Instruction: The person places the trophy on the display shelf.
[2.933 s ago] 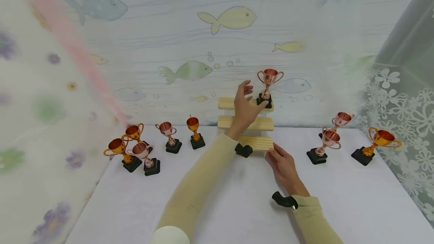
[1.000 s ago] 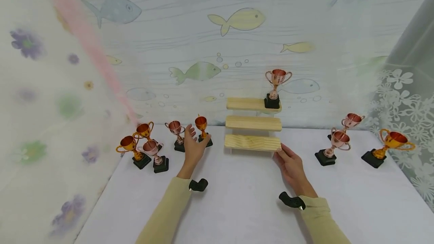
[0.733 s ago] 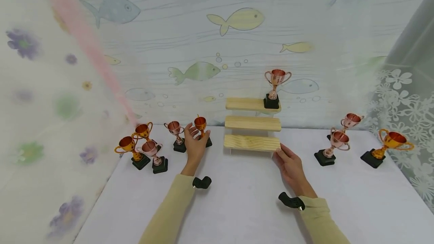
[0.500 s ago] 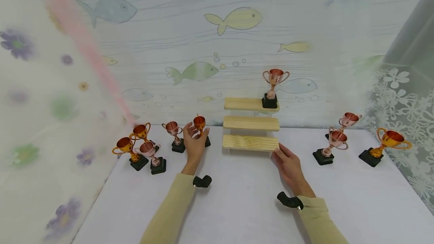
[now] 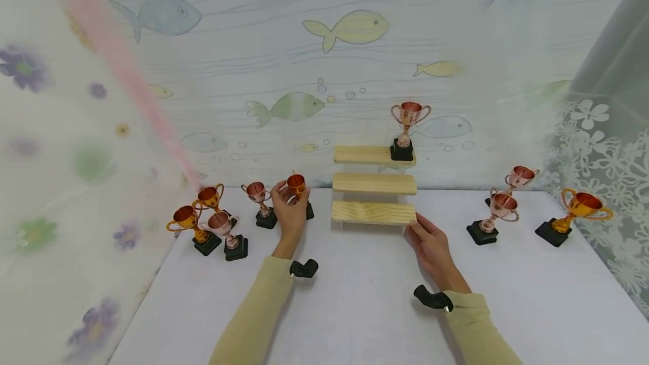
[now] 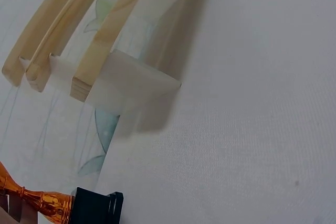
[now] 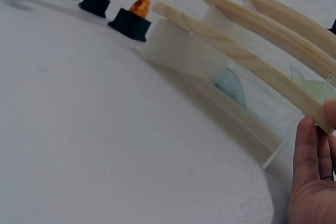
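Where the cup sits: since the gold cup [image 5: 296, 186] stands upright on its black base just left of the wooden steps [image 5: 374, 183], its stem runs straight up and down, and the left hand [image 5: 290, 214] is already on it.
Grip on the cup: the fingers curl round the stem below the bowl, thumb on the far side as far as the head view shows; the base [image 7: 129, 24] rests on the table [image 5: 365, 303].
Nearer hand: the left one by far; the right hand [image 5: 431, 244] is across the steps from the cup.
Right hand: fingers lie straight against the right end of the lowest step [image 7: 273, 80], bracing it rather than wrapping it.
Left arm pose: forearm stretched forward and a little inward, wrist low above the table.
Steps from the cup: to the right; a pink cup [image 5: 407, 128] stands at the right end of the top step.
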A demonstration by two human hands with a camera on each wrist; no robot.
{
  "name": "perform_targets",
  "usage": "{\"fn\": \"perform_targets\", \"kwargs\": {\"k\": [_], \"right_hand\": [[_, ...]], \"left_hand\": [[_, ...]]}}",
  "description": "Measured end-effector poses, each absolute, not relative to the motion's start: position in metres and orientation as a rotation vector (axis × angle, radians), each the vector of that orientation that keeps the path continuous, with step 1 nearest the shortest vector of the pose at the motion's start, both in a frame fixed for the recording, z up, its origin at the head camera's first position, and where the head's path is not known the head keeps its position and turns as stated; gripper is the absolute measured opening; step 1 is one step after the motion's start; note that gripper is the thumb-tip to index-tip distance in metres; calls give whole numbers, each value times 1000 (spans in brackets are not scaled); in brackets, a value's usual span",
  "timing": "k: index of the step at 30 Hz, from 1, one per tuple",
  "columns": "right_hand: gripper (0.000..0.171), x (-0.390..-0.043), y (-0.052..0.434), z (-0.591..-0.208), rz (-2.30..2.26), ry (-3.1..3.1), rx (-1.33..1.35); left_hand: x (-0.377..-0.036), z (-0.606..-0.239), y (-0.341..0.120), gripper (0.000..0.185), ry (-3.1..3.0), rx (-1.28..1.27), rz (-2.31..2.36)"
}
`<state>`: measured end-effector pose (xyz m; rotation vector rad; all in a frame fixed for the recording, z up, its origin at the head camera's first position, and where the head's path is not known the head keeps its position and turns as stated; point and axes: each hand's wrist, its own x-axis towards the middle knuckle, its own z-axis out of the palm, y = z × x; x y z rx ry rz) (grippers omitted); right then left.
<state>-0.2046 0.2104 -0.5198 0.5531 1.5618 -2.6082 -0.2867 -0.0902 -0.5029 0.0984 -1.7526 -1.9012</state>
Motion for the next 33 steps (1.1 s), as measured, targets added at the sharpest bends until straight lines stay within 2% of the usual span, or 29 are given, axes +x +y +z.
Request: {"fn": "perform_targets", "kwargs": {"k": [12,20,33], "right_hand": [[57,-204,211,-520,-2627,1527,545],[56,-203,211,-519,-2617,1535,530],[57,-205,211,-518,-2615,1548,534]], "left_hand": [[-279,-498,-89,52,-1819,15,-1888],[-249,-461,-85,47,-1850,-83,-1858],[-231,-440,-83,51,-1877,-241,-1804]]}}
